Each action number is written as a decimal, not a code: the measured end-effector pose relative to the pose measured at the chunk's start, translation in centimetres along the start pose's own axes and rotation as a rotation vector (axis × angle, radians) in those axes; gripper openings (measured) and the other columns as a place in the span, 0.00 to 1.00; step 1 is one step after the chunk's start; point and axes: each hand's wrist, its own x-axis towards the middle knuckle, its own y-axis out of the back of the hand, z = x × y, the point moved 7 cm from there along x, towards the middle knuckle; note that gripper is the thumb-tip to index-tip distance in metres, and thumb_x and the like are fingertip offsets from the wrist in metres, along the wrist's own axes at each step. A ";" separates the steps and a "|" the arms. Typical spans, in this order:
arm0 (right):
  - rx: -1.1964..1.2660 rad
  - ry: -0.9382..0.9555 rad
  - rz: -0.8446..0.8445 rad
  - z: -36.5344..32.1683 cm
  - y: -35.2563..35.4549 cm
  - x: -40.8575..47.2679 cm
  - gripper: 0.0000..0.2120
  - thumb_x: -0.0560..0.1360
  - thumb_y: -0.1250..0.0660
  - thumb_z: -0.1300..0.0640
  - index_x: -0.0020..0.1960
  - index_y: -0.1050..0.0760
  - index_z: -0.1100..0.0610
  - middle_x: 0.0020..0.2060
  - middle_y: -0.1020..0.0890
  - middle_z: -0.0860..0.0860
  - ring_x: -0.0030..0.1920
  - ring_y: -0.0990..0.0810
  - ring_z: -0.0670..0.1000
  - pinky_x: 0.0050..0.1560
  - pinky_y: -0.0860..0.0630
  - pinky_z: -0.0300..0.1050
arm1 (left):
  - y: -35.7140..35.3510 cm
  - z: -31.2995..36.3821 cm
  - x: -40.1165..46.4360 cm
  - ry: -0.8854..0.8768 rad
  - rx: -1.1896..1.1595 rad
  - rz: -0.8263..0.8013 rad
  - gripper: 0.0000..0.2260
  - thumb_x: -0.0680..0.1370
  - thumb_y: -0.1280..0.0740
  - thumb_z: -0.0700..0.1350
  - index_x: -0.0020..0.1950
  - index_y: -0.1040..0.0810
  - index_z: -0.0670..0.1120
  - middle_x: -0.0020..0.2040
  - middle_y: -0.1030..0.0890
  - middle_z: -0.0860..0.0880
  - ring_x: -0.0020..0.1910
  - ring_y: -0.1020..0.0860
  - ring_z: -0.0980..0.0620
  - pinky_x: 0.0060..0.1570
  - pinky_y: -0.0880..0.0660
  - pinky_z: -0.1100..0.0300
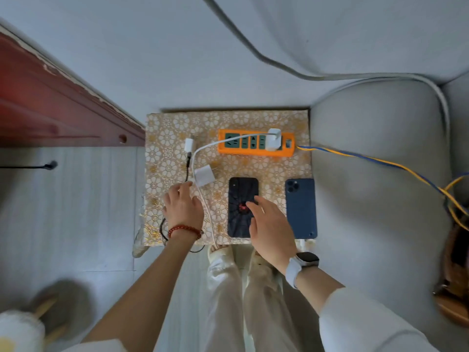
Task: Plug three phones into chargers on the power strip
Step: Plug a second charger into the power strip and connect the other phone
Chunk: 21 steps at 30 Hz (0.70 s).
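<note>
An orange power strip (256, 146) lies at the back of a small table covered with a floral cloth (266, 168). One white charger (274, 139) is plugged into it, and its white cable (203, 148) runs left and then toward me. A second white charger (204, 176) lies loose on the cloth. A small white adapter (189, 144) carries a black cable (187, 166). My left hand (182, 205) is curled over that black cable. A black phone with a web pattern (239, 199) lies face down, with my right hand (269, 224) spread above it. A blue phone (301, 208) lies to its right.
A grey sofa cushion (380, 161) borders the table on the right. The strip's blue and yellow cord (368, 158) trails across it. A red-brown wooden frame (63, 110) stands at the left. My legs and shoes (220, 252) are just below the table's front edge.
</note>
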 end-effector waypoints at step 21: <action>-0.393 0.276 0.060 -11.8 6.7 13.2 0.16 0.80 0.51 0.52 0.51 0.27 0.58 0.36 0.22 0.52 0.40 0.22 0.53 0.52 0.24 0.54 | 4.5 -4.7 3.2 -0.083 -0.380 0.002 0.07 0.76 0.38 0.39 0.46 0.21 0.41 0.35 0.20 0.45 0.32 0.25 0.51 0.33 0.29 0.64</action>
